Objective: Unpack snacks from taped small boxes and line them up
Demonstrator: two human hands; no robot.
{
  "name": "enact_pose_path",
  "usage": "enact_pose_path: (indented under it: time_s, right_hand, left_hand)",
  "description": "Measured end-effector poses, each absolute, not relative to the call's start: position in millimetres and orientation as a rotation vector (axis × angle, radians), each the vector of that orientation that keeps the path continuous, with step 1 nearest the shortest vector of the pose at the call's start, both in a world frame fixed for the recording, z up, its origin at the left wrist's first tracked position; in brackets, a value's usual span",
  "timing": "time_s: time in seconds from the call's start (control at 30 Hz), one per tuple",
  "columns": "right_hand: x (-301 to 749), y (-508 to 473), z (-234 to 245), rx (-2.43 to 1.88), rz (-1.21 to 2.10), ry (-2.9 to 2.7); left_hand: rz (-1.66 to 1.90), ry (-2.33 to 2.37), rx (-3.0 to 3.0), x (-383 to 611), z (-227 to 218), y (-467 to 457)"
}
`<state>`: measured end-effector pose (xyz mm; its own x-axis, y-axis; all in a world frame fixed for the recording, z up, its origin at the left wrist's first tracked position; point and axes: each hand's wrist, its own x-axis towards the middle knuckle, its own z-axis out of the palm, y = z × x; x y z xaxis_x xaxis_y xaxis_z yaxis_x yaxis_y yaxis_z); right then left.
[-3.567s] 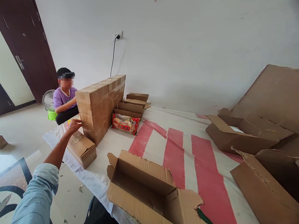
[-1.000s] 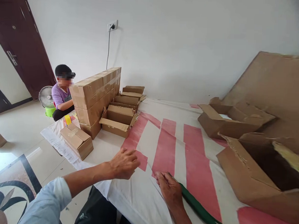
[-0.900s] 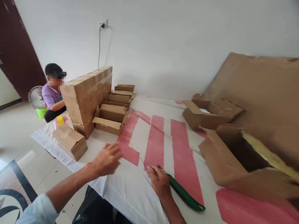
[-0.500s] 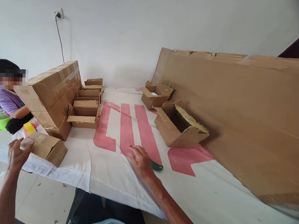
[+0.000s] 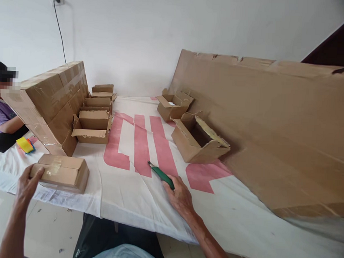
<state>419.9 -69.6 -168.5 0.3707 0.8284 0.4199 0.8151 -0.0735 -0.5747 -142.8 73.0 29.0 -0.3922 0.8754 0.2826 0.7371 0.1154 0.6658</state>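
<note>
Where the taped box sits: flat near the front edge of the white cloth, left of the green cutter.
Left hand: clasping the box's left end, thumb on top.
Right hand: closed around the cutter handle's rear, metal tip pointing forward-left.
Good handling: probably steadying the box by its end, fingers well clear of the tip.
Materials: plain cardboard under glossy clear tape; smooth, slim handle; wrinkled cloth.
Farther out: open boxes with ragged flaps; broad, creased cardboard sheet.
</note>
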Motion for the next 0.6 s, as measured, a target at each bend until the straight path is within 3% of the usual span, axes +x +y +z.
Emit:
enact_pose_path:
  time_s: [0.17, 0.4, 0.6]
  right_hand:
    - [400, -59, -157, -1.806, 0.067, -1.461]
    - [391, -58, -149, -1.813, 0.029, -1.492]
    - [357, -63, -104, -1.518, 0.559, -1.271]
  left_hand:
    - [1.008, 1.894, 1.602, -74, 4, 20]
    - [1.068, 1.59, 1.68, -28, 1, -16]
    - [1.101, 1.522, 1.654, -29, 5, -20]
